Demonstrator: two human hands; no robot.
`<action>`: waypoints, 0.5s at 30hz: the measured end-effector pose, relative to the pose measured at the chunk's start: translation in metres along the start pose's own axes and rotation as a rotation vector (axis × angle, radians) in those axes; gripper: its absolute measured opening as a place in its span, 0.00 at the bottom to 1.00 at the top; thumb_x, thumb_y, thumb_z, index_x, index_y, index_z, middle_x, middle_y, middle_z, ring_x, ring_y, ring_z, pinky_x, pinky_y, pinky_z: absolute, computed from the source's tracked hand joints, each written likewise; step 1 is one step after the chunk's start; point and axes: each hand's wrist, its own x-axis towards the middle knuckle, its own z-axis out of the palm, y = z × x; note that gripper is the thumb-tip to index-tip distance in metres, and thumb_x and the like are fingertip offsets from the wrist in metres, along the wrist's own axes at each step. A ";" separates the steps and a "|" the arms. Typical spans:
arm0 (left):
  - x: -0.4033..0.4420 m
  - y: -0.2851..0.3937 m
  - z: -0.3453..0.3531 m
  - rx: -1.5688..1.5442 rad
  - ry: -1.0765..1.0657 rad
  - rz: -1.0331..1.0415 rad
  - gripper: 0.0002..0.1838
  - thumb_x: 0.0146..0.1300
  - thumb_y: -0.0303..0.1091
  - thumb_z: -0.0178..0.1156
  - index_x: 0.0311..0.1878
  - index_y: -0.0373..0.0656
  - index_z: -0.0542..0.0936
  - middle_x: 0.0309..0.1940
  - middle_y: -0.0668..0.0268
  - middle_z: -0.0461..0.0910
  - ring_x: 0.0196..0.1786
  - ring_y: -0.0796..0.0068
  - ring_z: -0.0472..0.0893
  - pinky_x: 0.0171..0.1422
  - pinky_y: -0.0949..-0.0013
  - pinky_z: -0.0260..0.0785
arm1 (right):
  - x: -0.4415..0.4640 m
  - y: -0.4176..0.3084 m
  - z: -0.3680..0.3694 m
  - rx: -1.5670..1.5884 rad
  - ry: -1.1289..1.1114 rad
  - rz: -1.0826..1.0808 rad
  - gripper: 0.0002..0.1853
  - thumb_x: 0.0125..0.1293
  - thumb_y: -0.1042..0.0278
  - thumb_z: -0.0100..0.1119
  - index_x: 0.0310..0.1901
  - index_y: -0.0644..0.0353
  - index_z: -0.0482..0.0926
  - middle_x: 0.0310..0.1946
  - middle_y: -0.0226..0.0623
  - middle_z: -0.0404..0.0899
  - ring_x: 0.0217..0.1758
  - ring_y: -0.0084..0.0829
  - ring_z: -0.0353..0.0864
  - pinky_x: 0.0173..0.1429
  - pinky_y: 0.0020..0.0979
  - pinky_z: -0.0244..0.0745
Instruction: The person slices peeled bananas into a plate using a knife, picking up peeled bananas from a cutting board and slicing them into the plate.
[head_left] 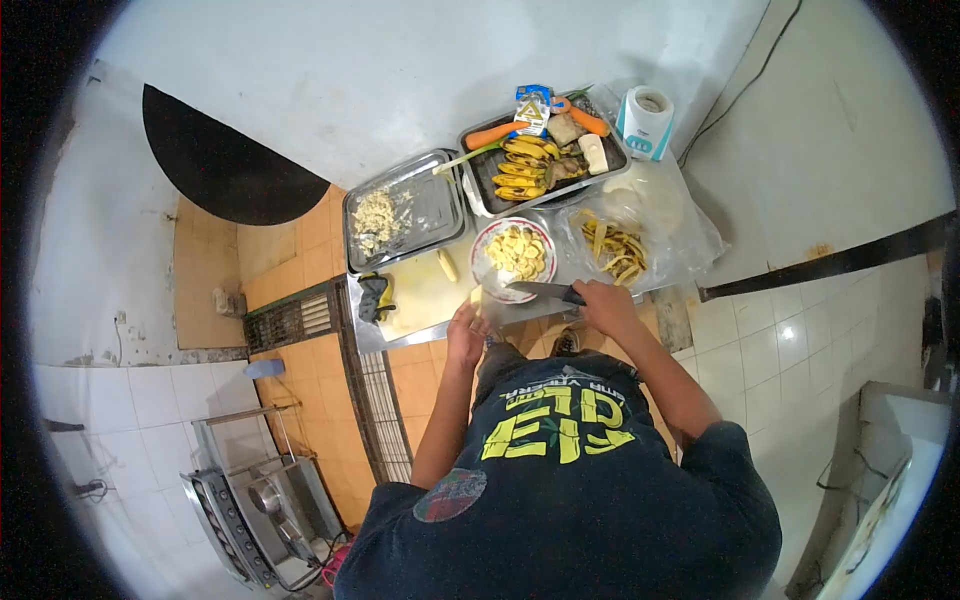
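My left hand (468, 330) holds a piece of peeled banana (476, 297) upright, at the near left rim of a bowl. In my right hand (604, 305) is the dark handle of a knife (540, 290), its blade pointing left over the bowl's near edge. The white bowl with a red rim (480, 262) contains yellow banana slices (518, 252). Left of it, another peeled banana (447, 265) lies on a pale cutting board (415, 290). Banana peels (618, 252) lie on clear plastic at the right.
Behind the bowl, a tray (478, 190) holds unpeeled bananas (522, 168), carrots (490, 135) and a blue-white packet (533, 108). A metal tray (430, 205) with crumbly pieces stands left. A white-teal appliance (645, 122) is at the back right; a dark-yellow item (375, 298) lies left.
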 end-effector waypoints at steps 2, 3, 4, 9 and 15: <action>0.003 -0.002 -0.001 0.005 -0.019 0.011 0.20 0.71 0.33 0.62 0.64 0.46 0.74 0.48 0.69 0.80 0.48 0.71 0.79 0.48 0.69 0.76 | 0.001 0.006 0.005 -0.003 0.060 0.003 0.10 0.65 0.66 0.59 0.47 0.53 0.80 0.35 0.43 0.82 0.39 0.48 0.86 0.39 0.50 0.79; 0.000 -0.001 0.002 0.014 -0.007 0.016 0.19 0.71 0.33 0.62 0.64 0.45 0.74 0.48 0.69 0.80 0.47 0.71 0.79 0.48 0.69 0.76 | 0.002 0.008 0.005 -0.009 0.079 0.013 0.09 0.65 0.67 0.58 0.46 0.54 0.81 0.35 0.43 0.82 0.39 0.48 0.86 0.39 0.51 0.79; -0.002 0.000 0.005 0.022 0.005 0.023 0.19 0.71 0.32 0.61 0.63 0.45 0.74 0.47 0.69 0.80 0.47 0.72 0.80 0.47 0.69 0.76 | 0.005 0.010 0.004 -0.015 0.100 0.022 0.08 0.65 0.67 0.58 0.44 0.54 0.82 0.34 0.43 0.82 0.39 0.48 0.86 0.39 0.51 0.78; 0.005 0.003 0.012 0.089 0.029 0.091 0.17 0.71 0.29 0.61 0.61 0.42 0.74 0.47 0.65 0.82 0.45 0.71 0.82 0.47 0.70 0.76 | 0.010 0.009 -0.014 0.056 0.114 0.197 0.11 0.62 0.61 0.65 0.44 0.53 0.83 0.39 0.40 0.83 0.44 0.45 0.86 0.44 0.48 0.79; 0.023 0.008 0.013 0.486 0.035 0.219 0.17 0.71 0.26 0.61 0.61 0.41 0.74 0.48 0.61 0.83 0.45 0.68 0.84 0.47 0.71 0.77 | 0.002 0.004 -0.021 0.237 -0.017 0.377 0.26 0.57 0.47 0.71 0.54 0.51 0.83 0.50 0.43 0.84 0.51 0.43 0.85 0.54 0.45 0.80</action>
